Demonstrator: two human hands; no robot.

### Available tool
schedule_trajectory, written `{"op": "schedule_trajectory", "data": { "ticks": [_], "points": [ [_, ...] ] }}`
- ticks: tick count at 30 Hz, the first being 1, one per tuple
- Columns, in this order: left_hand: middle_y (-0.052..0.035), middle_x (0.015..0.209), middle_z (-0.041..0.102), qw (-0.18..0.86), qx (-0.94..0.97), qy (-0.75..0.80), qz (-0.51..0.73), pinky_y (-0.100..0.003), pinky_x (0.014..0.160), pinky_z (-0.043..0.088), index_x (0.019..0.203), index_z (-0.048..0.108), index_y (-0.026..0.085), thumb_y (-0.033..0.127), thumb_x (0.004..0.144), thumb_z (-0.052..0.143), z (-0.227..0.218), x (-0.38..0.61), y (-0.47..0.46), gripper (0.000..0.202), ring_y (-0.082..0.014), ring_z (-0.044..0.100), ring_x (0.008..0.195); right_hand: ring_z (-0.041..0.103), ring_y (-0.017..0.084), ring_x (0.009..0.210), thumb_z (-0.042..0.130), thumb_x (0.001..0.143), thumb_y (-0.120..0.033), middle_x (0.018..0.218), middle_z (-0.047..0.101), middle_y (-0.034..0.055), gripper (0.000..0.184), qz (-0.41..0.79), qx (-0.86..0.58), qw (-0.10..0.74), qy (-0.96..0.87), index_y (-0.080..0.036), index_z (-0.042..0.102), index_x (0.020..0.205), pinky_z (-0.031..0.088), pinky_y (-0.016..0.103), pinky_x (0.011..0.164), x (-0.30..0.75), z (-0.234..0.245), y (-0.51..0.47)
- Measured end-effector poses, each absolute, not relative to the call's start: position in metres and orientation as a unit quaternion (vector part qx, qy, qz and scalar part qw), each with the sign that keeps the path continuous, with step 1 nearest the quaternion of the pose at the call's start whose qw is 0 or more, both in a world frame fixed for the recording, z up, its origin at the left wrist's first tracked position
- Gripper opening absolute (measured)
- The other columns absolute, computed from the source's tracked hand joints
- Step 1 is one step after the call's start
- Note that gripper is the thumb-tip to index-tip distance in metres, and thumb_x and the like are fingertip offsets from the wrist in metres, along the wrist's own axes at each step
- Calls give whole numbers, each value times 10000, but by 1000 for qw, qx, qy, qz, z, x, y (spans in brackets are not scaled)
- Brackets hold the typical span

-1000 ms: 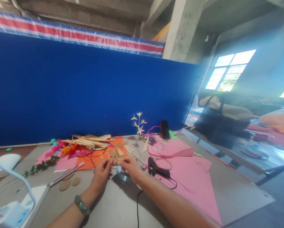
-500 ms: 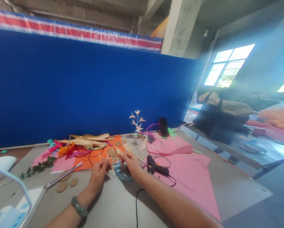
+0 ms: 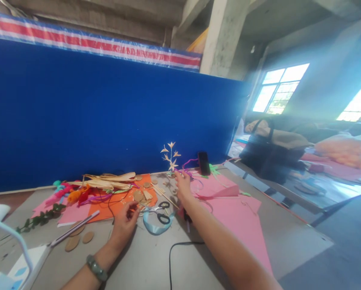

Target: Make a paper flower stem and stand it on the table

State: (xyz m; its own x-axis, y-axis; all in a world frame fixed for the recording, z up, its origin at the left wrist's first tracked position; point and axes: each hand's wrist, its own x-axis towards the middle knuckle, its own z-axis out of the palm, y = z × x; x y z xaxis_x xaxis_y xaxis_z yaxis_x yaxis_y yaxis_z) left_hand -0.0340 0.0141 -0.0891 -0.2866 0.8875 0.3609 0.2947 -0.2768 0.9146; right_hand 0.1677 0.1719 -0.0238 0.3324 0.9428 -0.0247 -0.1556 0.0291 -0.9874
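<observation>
My left hand (image 3: 126, 219), a green bangle on its wrist, rests low over the table with fingers loosely curled. A gap shows between thumb and fingers, and I make out nothing held. Just right of it lie scissors (image 3: 159, 211) with black handles, over a loop of light blue ribbon (image 3: 153, 229). My right hand (image 3: 184, 186) is stretched toward the back, fingers bent together at the foot of a stem of pale dried-husk flowers (image 3: 171, 157). What its fingertips close on is hidden. A small pale husk piece (image 3: 147, 195) lies on orange paper (image 3: 103, 209).
Dried husk strips (image 3: 108, 180) and colourful yarn pieces (image 3: 74, 195) lie at the back left. Pink paper (image 3: 228, 221) covers the right side, with a phone (image 3: 203, 163) behind. Brown discs (image 3: 72, 243), a pen (image 3: 76, 228) and a black cable (image 3: 170, 262) lie nearer. A blue panel (image 3: 108, 108) stands behind.
My right hand has left the spot beside my left hand and moved back and right, uncovering the scissors and ribbon. The glue gun is now mostly behind my right arm. My left hand's fingers have loosened.
</observation>
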Motion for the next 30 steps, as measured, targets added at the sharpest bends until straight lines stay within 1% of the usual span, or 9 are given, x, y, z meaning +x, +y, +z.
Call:
{"op": "schedule_trajectory", "data": {
  "ticks": [2,4,7,13,17,19,25,30],
  "points": [
    [-42,805,657,230,549,558,578,-272,563,493,989,624,157,404,798,592,-87,-34,14,314,-151,580,608,603,146,651,652,722,-478,770,622,27,426,459,-546,597,-366,-190,533,1012,409,199,455,172,-17,190],
    [-39,794,663,217,554,566,571,-274,567,491,963,634,157,399,800,586,-86,-34,13,296,-150,575,597,562,120,524,683,697,-510,649,596,6,404,472,-554,578,-368,-174,555,882,348,185,392,174,-13,204],
    [-41,784,669,218,553,568,569,-276,568,488,949,637,155,398,799,582,-88,-35,15,292,-154,578,591,526,96,440,718,682,-506,567,577,-19,399,486,-557,560,-375,-182,540,833,291,166,350,173,-10,218],
    [-45,780,679,228,548,567,571,-277,561,483,943,641,158,390,786,593,-95,-37,19,284,-160,582,584,581,111,450,744,696,-422,549,626,-11,331,512,-546,534,-393,-193,549,836,348,154,357,168,-7,226],
    [-57,805,685,240,547,563,572,-285,587,493,940,639,156,371,785,588,-97,-38,20,270,-175,608,628,583,107,439,725,727,-380,531,625,-16,280,512,-541,539,-393,-188,549,831,367,152,356,163,-7,230],
    [-60,816,687,243,548,564,568,-289,599,500,944,634,155,358,788,581,-97,-38,20,262,-179,617,645,568,98,420,725,731,-362,515,617,-23,267,509,-536,547,-393,-185,540,809,352,148,342,160,-7,232],
    [-50,805,690,220,562,568,560,-299,642,511,912,641,163,328,782,581,-98,-40,21,218,-179,624,661,515,84,371,746,719,-309,486,608,-28,260,513,-514,560,-400,-185,519,757,252,145,296,155,-8,238],
    [-59,841,701,218,570,567,554,-299,663,506,915,640,167,315,794,574,-102,-41,23,202,-191,638,714,537,92,392,714,748,-244,476,598,-35,194,530,-504,555,-397,-182,533,778,267,139,310,154,-6,240]
  ]
}}
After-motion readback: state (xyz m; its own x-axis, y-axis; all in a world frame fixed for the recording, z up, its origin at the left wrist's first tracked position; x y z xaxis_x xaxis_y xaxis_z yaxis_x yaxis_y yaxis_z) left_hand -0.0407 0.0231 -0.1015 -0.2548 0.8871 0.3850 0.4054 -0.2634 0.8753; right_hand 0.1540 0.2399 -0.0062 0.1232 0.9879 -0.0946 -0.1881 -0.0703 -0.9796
